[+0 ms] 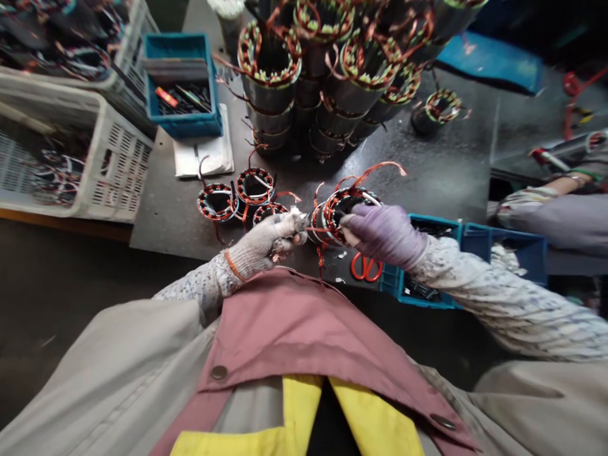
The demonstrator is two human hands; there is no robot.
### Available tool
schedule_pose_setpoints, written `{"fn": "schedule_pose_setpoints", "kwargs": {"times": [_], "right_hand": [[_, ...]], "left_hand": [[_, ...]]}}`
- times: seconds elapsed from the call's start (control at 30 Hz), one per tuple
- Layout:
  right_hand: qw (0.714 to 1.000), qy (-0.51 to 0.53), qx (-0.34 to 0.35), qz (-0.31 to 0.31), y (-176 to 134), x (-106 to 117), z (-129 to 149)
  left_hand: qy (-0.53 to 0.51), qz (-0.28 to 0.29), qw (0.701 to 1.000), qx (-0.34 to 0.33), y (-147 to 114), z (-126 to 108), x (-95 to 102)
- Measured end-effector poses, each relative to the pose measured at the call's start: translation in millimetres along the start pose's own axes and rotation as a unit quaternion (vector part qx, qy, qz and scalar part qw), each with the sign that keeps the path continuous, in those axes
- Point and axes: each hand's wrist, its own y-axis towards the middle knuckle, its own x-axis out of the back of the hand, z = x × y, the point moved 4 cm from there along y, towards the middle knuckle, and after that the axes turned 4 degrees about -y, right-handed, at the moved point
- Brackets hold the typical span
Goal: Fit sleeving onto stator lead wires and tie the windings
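We see the wound ring [331, 212] near the front edge of the counter [166, 209], between the two gloved hands. The right hand [392, 234], in purple, has its fingers bent at the ring's mouth; we cannot tell whether they clamp its rim. The left hand [261, 246], in a whitish glove with an orange band at the wrist, has its fingers curled close together beside the ring, where a thin orange lead [316, 229] runs toward the fingertips; we cannot tell whether they pinch it. Just left of the ring we find three smaller-looking rings [204, 202], the nearest partly hidden by the left hand. Red-handled scissors [366, 269] lie below the right hand, just beside a blue bin [427, 301] of dark pieces. Beyond the hands we see stacked wound cylinders [270, 95], with a blue box [183, 126] on papers [185, 166] to their left, and another person's arm [560, 218] far right.
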Motion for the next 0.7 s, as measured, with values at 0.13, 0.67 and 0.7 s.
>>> {"fn": "schedule_pose_setpoints", "kwargs": {"times": [0.13,0.67,0.7], "right_hand": [[0.988,0.099,-0.047,-0.111,-2,-9,-23],[0.971,0.225,-0.010,-0.085,5,-14,-6],[0.961,0.266,-0.011,-0.078,5,-16,-8]], "left_hand": [[-0.011,-0.014,1.000,0.007,-7,22,17.5],[0.640,0.027,0.701,-0.314,-15,-42,-23.4],[0.685,0.077,0.662,-0.295,-9,-38,-33.8]]}}
